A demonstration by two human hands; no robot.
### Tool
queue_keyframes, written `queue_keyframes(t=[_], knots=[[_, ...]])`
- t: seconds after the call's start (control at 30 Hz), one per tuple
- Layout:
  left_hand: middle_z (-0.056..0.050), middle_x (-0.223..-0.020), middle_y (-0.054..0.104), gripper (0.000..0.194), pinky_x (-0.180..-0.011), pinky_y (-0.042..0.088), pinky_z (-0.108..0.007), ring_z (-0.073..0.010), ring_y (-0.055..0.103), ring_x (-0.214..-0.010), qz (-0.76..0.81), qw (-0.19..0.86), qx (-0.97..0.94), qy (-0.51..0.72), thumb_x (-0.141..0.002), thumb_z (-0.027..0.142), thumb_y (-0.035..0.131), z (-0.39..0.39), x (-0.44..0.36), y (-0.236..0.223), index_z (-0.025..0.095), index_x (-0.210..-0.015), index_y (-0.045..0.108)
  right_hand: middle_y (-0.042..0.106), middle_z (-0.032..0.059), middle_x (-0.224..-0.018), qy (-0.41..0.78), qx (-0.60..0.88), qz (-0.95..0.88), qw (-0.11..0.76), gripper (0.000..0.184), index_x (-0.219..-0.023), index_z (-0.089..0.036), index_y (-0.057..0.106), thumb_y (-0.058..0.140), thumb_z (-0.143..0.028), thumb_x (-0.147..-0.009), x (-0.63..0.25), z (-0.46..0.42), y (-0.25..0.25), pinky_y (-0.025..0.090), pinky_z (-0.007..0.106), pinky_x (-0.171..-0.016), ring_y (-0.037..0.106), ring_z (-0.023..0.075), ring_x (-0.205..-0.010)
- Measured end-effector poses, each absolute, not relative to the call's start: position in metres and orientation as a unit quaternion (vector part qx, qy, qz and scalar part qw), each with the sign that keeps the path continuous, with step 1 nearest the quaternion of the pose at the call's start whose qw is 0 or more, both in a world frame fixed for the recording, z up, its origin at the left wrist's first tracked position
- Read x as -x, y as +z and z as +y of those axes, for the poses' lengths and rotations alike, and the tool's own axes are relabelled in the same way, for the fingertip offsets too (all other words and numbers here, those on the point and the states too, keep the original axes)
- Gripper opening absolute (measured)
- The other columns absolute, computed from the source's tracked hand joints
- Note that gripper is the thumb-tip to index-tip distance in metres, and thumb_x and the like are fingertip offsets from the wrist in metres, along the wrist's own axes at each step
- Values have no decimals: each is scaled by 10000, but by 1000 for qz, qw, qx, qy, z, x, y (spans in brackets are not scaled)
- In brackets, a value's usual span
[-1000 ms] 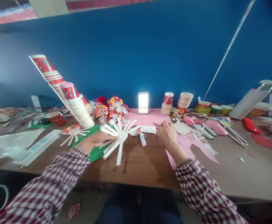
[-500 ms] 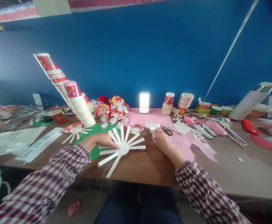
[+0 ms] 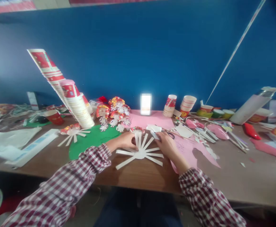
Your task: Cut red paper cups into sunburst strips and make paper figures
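Observation:
In the head view, a paper cup cut into flat white strips [image 3: 140, 154] spreads out like a sun around its round base, low over the wooden table. My left hand [image 3: 125, 141] grips it at the far left side, thumb by the base and the other fingers partly hidden behind the strips. Just right of the strips, my right hand [image 3: 165, 145] is closed around a small whitish, translucent object [image 3: 155, 135] whose kind I cannot make out. A white scrap [image 3: 153, 127] lies behind that hand, and dark scissor handles [image 3: 170, 135] show beside it.
Green paper [image 3: 81, 150] lies at left beside another cut cup [image 3: 75, 135]. Paper lion figures [image 3: 115, 115] are piled behind. Tall leaning cup stacks [image 3: 78, 108] stand back left, shorter cup stacks [image 3: 187, 105] back right. Pink paper [image 3: 185, 154] and scraps cover the right.
My left hand has carried the cut cup to the right and lowered it toward the table, close to my right hand. The right hand has shifted slightly, still holding the small whitish object.

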State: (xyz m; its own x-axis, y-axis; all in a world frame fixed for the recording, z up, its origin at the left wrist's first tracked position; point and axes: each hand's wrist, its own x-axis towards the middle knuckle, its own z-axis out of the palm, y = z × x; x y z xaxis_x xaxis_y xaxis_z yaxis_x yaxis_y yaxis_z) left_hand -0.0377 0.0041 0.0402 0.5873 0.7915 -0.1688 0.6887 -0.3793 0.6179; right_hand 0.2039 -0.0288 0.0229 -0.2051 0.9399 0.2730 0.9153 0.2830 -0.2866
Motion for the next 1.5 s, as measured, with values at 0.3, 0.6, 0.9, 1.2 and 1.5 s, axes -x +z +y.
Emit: queue_keyframes(t=[0.3, 0.6, 0.9, 1.2, 1.5], knots=[[-58, -937, 725, 175, -794, 500, -316, -192, 664, -851, 523, 70, -802, 279, -861, 280, 553, -16, 55, 45, 192, -914, 694, 654, 103, -1066, 36, 607, -763, 220, 241, -1088, -174, 637, 599, -235, -859, -202, -24, 14, 463, 300, -789, 617, 233, -958], [-98, -1223, 627, 305, -1028, 436, -361, -222, 559, -1173, 373, 77, -913, 145, -887, 228, 547, -62, 25, 10, 179, -1185, 586, 687, 80, -1034, 11, 374, -874, 310, 200, -1027, -179, 637, 457, -219, -951, -186, -41, 23, 434, 325, -918, 595, 198, -1014], [-80, -1254, 608, 287, -1071, 399, -348, -209, 533, -1211, 391, 166, -889, 172, -897, 254, 530, -59, 34, -7, 207, -1174, 588, 690, 68, -929, 32, 313, -933, 174, 185, -1022, -149, 605, 432, -139, -959, -168, -54, 11, 462, 297, -778, 644, 175, -833], [-98, -1303, 564, 255, -1053, 422, -385, -217, 518, -1220, 370, 147, -892, 214, -918, 287, 494, -68, 37, 0, 213, -1127, 620, 688, 82, -1036, 32, 335, -911, 239, 202, -1060, -171, 608, 434, -210, -965, -165, -56, 13, 438, 310, -853, 627, 188, -955], [-105, -1187, 634, 315, -1002, 418, -388, -242, 565, -1110, 515, 5, -817, 259, -864, 312, 548, -19, 46, 32, 197, -1154, 598, 677, 54, -857, 6, 331, -923, 197, 215, -1062, -190, 637, 481, -257, -930, -168, -55, 9, 420, 316, -734, 607, 204, -810]])
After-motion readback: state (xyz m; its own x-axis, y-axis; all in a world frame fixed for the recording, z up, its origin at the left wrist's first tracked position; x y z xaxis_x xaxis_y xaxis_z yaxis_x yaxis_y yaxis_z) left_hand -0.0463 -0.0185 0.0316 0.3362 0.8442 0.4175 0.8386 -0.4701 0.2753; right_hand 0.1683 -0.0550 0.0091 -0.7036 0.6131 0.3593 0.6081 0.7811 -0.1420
